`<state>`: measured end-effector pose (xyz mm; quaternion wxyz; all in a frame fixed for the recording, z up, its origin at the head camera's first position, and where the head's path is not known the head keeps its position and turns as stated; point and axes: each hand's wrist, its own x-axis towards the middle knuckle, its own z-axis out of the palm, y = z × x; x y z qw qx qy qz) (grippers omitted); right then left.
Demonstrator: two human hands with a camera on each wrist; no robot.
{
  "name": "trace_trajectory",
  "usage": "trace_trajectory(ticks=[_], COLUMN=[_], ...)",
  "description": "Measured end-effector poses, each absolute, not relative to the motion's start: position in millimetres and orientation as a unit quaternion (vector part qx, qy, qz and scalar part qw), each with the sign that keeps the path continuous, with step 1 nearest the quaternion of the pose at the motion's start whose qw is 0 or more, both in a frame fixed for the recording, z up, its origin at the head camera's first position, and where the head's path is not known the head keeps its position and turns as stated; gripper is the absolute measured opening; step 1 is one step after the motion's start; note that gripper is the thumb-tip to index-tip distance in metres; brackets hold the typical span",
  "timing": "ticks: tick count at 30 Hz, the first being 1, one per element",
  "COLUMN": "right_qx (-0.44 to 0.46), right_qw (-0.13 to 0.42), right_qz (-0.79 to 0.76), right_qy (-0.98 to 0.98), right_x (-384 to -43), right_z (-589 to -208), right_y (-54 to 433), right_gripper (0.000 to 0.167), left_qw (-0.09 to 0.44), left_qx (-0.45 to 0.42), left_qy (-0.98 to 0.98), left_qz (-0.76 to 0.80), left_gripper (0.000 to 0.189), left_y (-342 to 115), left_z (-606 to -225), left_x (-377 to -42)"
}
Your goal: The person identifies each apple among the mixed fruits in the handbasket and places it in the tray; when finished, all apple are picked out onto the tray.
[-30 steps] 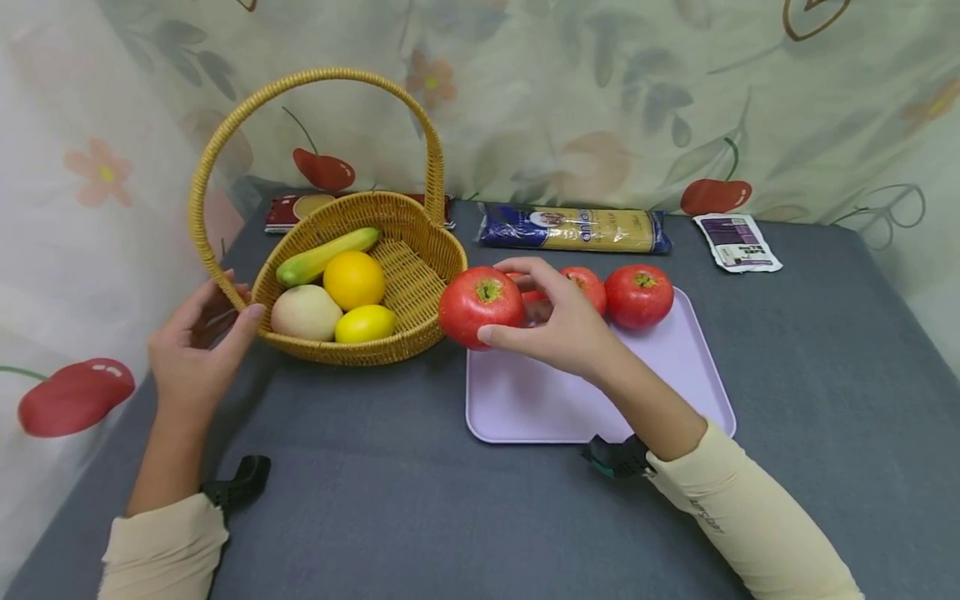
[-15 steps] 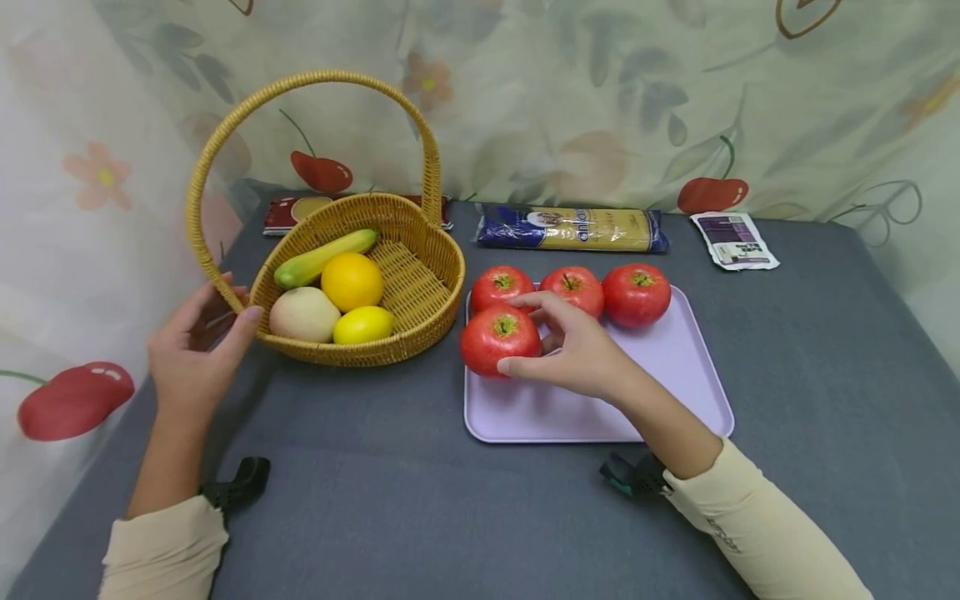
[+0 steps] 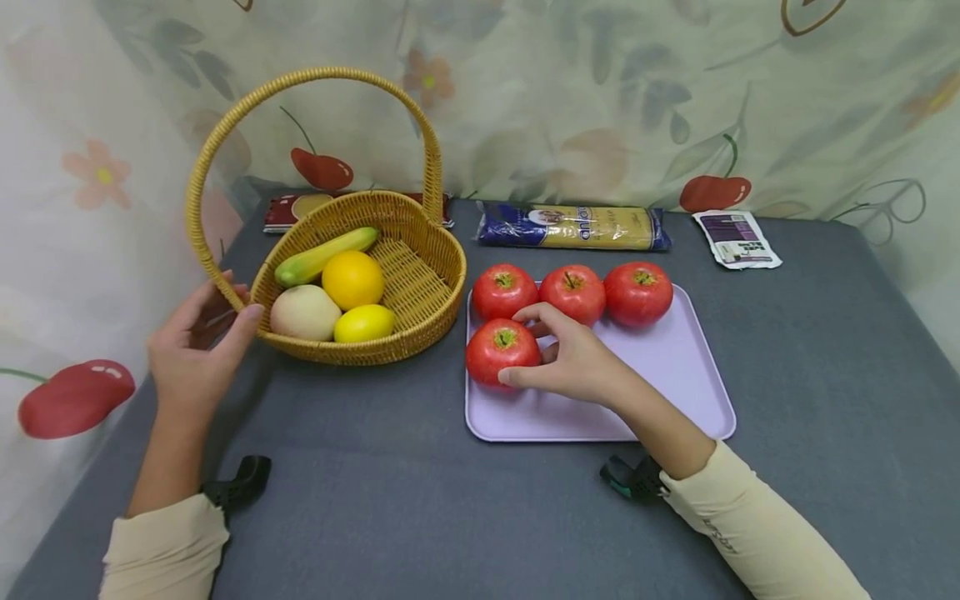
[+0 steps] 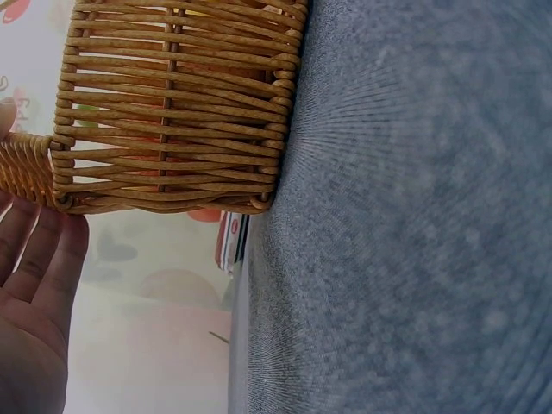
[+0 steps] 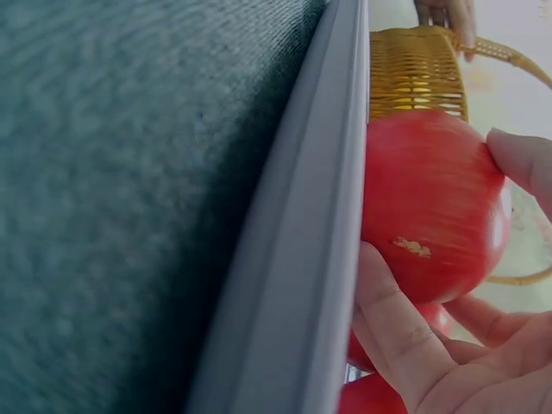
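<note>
My left hand (image 3: 191, 354) grips the foot of the wicker basket's handle (image 3: 201, 200) at the left. In the left wrist view its fingers meet the woven handle beside the basket wall (image 4: 172, 112). My right hand (image 3: 573, 362) holds a red apple (image 3: 493, 357) between thumb and fingers at the left side of the lilac tray (image 3: 592, 421). The right wrist view has this apple (image 5: 431, 203) right against the tray's rim (image 5: 293, 259). Along the tray's back edge sit three more red apples (image 3: 505, 287) (image 3: 573, 292) (image 3: 638, 293).
Inside the basket lie a long yellow-green fruit (image 3: 322, 258), an orange (image 3: 352, 281), a pale peach-like fruit (image 3: 303, 314) and a lemon (image 3: 365, 323). A pasta packet (image 3: 573, 227), a white-and-purple pouch (image 3: 737, 240) and a red packet (image 3: 285, 215) lie along the back.
My right hand has carried the apple from beside the basket's rim, rightward and toward me, down to the tray's left side. The left hand and basket stay in place.
</note>
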<state>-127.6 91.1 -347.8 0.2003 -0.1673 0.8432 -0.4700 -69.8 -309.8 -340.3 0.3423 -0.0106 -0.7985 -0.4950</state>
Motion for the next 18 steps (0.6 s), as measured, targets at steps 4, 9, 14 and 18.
trace_trajectory(ticks=[4, 9, 14, 18], right_qx=[-0.158, -0.164, -0.182, -0.192], right_qw=[0.205, 0.193, 0.178, 0.169], right_qz=[-0.477, -0.477, -0.469, -0.460], right_qy=[0.840, 0.842, 0.846, 0.850], right_x=[-128.4, -127.5, -125.1, -122.7], right_z=[-349.5, -351.8, -353.1, -351.0], right_y=[91.2, 91.1, 92.0, 93.8], right_gripper=[0.067, 0.067, 0.068, 0.070], left_qw=[0.344, 0.342, 0.337, 0.333], left_qx=[-0.010, -0.014, -0.007, 0.005], left_qy=[-0.796, -0.798, -0.808, -0.814], left_qz=[-0.499, -0.496, -0.484, -0.475], left_gripper=[0.041, 0.041, 0.042, 0.043], left_y=[-311.3, -311.3, -311.9, -314.6], left_z=[-343.0, -342.2, -342.6, -343.8], left_x=[-71.6, -71.4, -71.1, -71.6])
